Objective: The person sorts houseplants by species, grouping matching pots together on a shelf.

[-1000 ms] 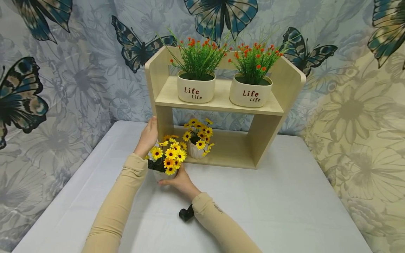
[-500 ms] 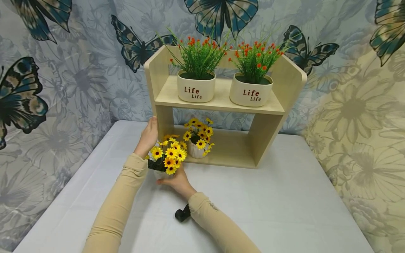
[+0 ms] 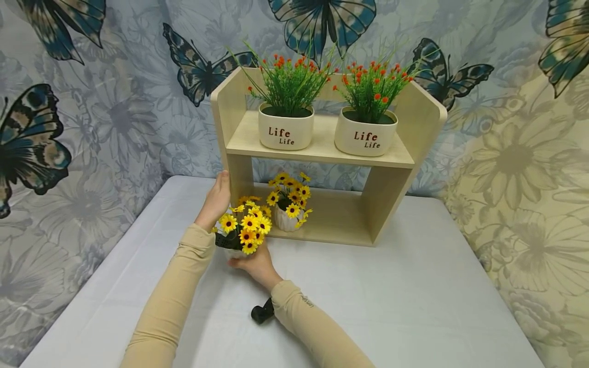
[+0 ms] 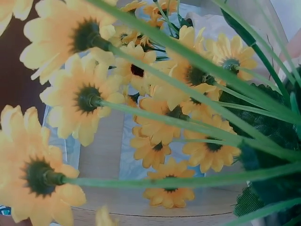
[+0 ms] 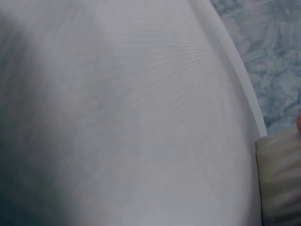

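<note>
My right hand (image 3: 258, 265) grips a small white pot (image 3: 233, 253) of yellow artificial flowers (image 3: 248, 225), thumb across its front, other fingers mostly hidden. The pot is low over the table, in front of the shelf's left corner. Against the left side panel of the wooden shelf (image 3: 391, 204) rests my left hand (image 3: 215, 202), visible fingers straight up along it; its thumb is out of sight. Yellow blooms (image 4: 87, 99) and green stems fill the left wrist view. In the right wrist view the ribbed pot (image 5: 281, 176) shows at the right edge, a fingertip beside it.
A second pot of yellow flowers (image 3: 288, 220) stands on the shelf's lower level, at left. Two white "Life" planters (image 3: 286, 130) with red-flowered grass sit on the upper board. White cloth covers the table (image 3: 414, 296); a butterfly-patterned backdrop (image 3: 129, 117) stands behind.
The right hand and forearm have shifted slightly to the left, still holding the pot. The left hand and the shelf stay where they were.
</note>
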`<action>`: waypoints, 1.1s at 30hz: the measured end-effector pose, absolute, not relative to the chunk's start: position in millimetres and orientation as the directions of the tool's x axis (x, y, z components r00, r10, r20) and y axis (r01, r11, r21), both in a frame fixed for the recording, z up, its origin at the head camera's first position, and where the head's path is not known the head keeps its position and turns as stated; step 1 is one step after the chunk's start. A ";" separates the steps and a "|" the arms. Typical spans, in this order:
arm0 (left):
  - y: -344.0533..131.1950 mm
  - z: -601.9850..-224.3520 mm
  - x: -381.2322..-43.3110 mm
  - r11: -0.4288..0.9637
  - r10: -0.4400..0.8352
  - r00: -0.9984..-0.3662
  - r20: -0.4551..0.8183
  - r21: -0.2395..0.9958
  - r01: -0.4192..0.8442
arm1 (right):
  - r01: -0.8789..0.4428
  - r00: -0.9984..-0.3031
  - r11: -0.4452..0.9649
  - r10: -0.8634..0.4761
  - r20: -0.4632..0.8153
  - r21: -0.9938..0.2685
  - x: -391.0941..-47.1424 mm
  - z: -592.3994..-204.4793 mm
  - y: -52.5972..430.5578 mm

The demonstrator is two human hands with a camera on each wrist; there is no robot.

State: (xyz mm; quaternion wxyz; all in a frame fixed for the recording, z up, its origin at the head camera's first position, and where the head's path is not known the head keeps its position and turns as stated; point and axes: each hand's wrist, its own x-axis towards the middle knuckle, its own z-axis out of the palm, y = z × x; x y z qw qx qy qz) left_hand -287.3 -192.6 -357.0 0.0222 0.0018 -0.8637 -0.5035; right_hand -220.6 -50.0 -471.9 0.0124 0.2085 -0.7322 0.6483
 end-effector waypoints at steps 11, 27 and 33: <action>-190.7 -355.3 -286.4 0.507 -0.016 -0.999 0.028 0.862 0.016 | -0.302 -0.930 0.194 -0.274 0.244 -0.933 -229.6 -494.1 -46.9; -195.4 -356.7 -286.8 0.520 -0.021 -0.999 0.042 0.854 0.025 | -0.255 -0.928 0.198 -0.324 0.182 -0.946 -222.0 -491.8 -6.2; -194.0 -357.2 -285.8 0.508 -0.023 -0.999 0.049 0.861 0.031 | -0.319 -0.898 0.169 -0.369 0.240 -0.933 -218.7 -487.4 9.6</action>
